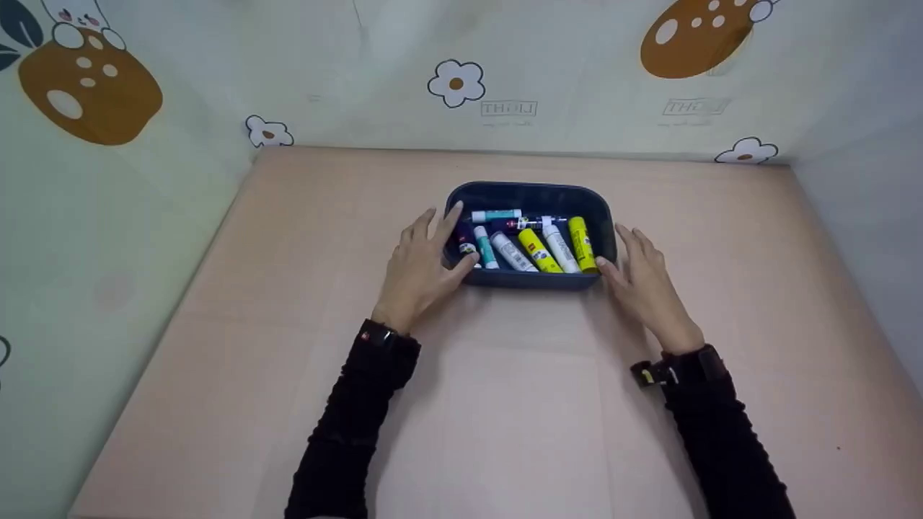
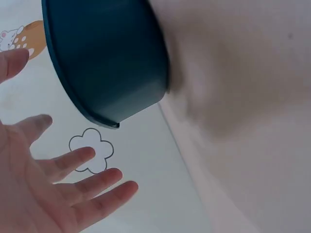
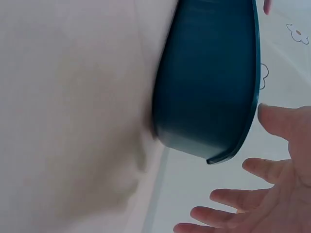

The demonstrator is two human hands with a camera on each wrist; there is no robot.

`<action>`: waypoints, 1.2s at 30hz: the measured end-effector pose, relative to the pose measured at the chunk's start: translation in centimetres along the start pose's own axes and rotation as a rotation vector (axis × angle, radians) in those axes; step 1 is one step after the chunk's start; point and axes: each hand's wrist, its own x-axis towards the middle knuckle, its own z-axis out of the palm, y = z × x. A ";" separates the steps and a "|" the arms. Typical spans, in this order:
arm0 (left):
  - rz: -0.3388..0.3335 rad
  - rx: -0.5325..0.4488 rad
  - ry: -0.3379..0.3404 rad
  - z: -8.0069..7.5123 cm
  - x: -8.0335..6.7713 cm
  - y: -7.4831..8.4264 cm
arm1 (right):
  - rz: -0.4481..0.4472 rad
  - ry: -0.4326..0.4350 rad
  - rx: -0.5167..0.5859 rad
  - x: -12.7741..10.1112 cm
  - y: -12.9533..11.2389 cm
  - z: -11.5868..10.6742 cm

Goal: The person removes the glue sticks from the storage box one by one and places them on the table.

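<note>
Pale tabletop [image 1: 519, 404] is spreading toward us; ahead, our left hand [image 1: 417, 270] and right hand [image 1: 649, 288] are flanking the dark bin [image 1: 533, 280], both wide and gripping nothing, contact uncertain, perhaps to balance its ends. Between them, its long axis is running hand to hand; its sides are probably stopping the tubes [image 1: 539, 251] rolling, front ones mostly pointing away. Patterned backdrop [image 1: 389, 86] is standing beyond.
</note>
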 end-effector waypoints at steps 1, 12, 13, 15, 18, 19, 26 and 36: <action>-0.009 -0.025 0.015 0.1 0.0 0.0 | 0.010 -0.005 0.011 0.1 0.1 0.0; -0.140 -0.357 0.024 1.1 0.5 -0.6 | 0.068 -0.060 0.166 0.6 0.6 0.2; -0.153 -0.378 0.010 1.2 0.5 -0.7 | 0.078 -0.069 0.182 0.6 0.6 0.2; -0.157 -0.411 -0.006 1.5 0.7 -0.7 | 0.092 -0.087 0.208 0.6 0.6 0.2; -0.139 -0.445 -0.010 1.8 0.8 -0.8 | 0.100 -0.111 0.255 0.7 0.7 0.3; -0.128 -0.457 -0.007 1.8 0.8 -0.8 | 0.104 -0.120 0.272 0.7 0.8 0.3; -0.134 -0.497 -0.047 1.9 1.1 -1.1 | 0.120 -0.158 0.389 0.9 0.9 0.7; -0.125 -0.501 -0.095 1.7 1.2 -1.2 | 0.080 -0.174 0.280 1.0 0.5 0.4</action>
